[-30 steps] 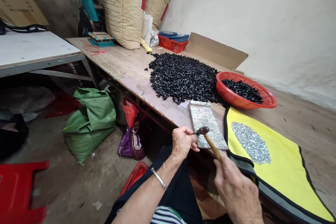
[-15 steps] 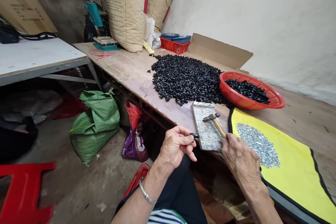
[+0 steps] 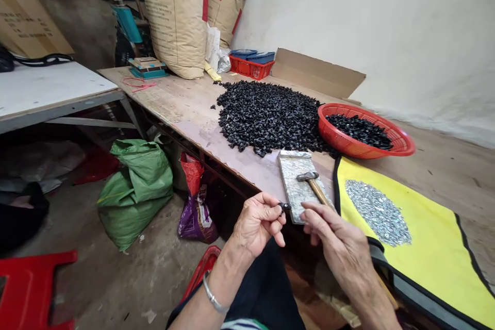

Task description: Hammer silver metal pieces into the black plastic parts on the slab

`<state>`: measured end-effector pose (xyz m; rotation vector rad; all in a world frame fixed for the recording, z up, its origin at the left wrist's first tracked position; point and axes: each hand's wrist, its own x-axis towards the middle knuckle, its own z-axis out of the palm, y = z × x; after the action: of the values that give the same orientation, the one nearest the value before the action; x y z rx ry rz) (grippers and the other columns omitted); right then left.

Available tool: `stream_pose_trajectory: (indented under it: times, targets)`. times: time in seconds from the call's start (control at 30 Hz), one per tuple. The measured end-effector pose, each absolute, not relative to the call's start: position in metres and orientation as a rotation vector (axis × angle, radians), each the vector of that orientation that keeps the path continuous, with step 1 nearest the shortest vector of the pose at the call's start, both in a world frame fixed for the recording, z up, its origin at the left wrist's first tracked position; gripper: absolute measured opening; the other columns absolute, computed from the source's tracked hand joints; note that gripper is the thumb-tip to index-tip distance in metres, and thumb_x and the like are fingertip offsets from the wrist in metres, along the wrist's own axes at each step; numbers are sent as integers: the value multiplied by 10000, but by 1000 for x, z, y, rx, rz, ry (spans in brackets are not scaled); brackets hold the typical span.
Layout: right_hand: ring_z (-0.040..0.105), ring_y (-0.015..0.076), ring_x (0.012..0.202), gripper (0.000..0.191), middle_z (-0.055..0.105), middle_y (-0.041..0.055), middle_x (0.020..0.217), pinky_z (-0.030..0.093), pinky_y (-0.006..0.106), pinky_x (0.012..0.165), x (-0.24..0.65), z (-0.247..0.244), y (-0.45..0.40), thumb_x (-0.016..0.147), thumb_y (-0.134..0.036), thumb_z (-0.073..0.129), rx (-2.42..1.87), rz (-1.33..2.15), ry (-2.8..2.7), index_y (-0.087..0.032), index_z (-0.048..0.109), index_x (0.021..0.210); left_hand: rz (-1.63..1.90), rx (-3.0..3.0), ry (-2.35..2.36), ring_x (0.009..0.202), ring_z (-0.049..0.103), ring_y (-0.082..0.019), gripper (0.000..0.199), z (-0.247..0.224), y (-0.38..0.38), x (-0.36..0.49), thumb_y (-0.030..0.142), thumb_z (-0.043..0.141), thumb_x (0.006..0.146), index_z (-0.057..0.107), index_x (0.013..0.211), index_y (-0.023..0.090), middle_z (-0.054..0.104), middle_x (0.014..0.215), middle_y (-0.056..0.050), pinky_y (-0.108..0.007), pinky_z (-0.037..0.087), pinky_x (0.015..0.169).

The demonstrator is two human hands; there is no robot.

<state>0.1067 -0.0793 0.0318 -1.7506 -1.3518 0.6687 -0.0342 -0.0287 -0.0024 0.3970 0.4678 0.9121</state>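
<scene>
Between the thumb and forefinger of my left hand [image 3: 260,220] is a small black piece [image 3: 284,207], held beside the near left edge of a worn metal-grey slab [image 3: 296,185]. A hammer [image 3: 315,185] with a wooden handle lies on the slab, its head toward the far side. My right hand [image 3: 340,242] is off the handle, just in front of the slab's near edge. Its thumb and fingertips are bent close together, and whether anything is between them is too small to tell.
Behind the slab spreads a heap of black pieces [image 3: 270,116]. A red basket [image 3: 402,142] of black pieces stands right of it. Small silvery pieces [image 3: 377,211] lie on a yellow cloth [image 3: 436,247]. Sacks [image 3: 176,20] stand at the back; the table's front edge is near my hands.
My right hand has let go of the hammer handle and moved left toward my left hand. The hammer rests on the slab. The view has shifted slightly.
</scene>
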Motion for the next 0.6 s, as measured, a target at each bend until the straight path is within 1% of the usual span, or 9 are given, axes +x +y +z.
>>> stream_pose_trajectory:
  times: [0.07, 0.1, 0.2, 0.3, 0.37, 0.43, 0.47, 0.57, 0.6]
  targets:
    - [506, 115, 438, 372, 596, 9, 606, 403, 240, 401, 95, 36, -81, 801, -480, 486, -1632, 1042, -1192, -166, 616, 951, 923, 474, 500, 313, 477, -93, 207, -1, -31, -34, 153, 706, 581, 524, 675, 122, 610, 501, -19, -238, 458, 269]
    - [484, 100, 407, 353, 579, -3, 572, 376, 224, 378, 91, 36, -81, 795, -479, 500, -1578, 1148, -1152, -161, 613, 901, 923, 529, 514, 309, 490, -105, 190, -1, -32, -34, 143, 695, 588, 526, 669, 118, 612, 499, -21, -242, 456, 265]
    - [437, 65, 350, 263, 533, -31, 487, 321, 191, 357, 86, 33, -82, 770, -412, 558, -1484, 1265, -1102, -154, 578, 723, 891, 703, 547, 298, 510, -122, 140, 2, -33, -34, 106, 665, 601, 531, 640, 102, 614, 496, -28, -222, 440, 263]
    - [452, 70, 350, 202, 569, -15, 517, 326, 191, 341, 97, 33, -75, 718, -341, 601, -1443, 1367, -1048, -149, 570, 666, 856, 759, 581, 299, 511, -118, 127, 2, -33, -33, 97, 646, 610, 536, 673, 102, 612, 502, -18, -216, 441, 276]
    - [455, 88, 336, 189, 573, 3, 500, 327, 207, 312, 116, 42, -61, 655, -310, 644, -1488, 1335, -1053, -138, 574, 619, 841, 744, 597, 296, 497, -112, 150, 1, -33, -32, 123, 641, 622, 540, 732, 111, 606, 500, -4, -230, 446, 279]
    - [446, 99, 317, 183, 542, 1, 435, 332, 219, 298, 144, 59, -36, 604, -285, 681, -1556, 1122, -1059, -131, 581, 600, 845, 741, 624, 293, 481, -105, 181, -1, -33, -31, 146, 642, 627, 538, 771, 116, 597, 494, 7, -232, 442, 278]
    - [463, 91, 345, 170, 546, -8, 447, 372, 213, 336, 161, 71, -22, 609, -276, 679, -1549, 1022, -1042, -137, 583, 630, 852, 747, 642, 293, 474, -100, 188, -2, -32, -31, 154, 644, 625, 537, 775, 117, 593, 491, 9, -230, 438, 278]
    - [596, 101, 569, 225, 660, 23, 726, 493, 223, 515, 206, 103, 15, 702, -329, 603, -1533, 680, -936, -176, 574, 863, 874, 770, 692, 298, 463, -91, 180, -3, -31, -32, 177, 651, 620, 536, 745, 117, 587, 489, 9, -229, 438, 286]
    - [597, 109, 568, 253, 664, 39, 754, 496, 236, 504, 215, 110, 20, 714, -350, 590, -1562, 610, -905, -172, 565, 892, 877, 778, 709, 299, 460, -89, 173, -3, -30, -33, 186, 652, 619, 535, 728, 118, 586, 489, 7, -228, 436, 287]
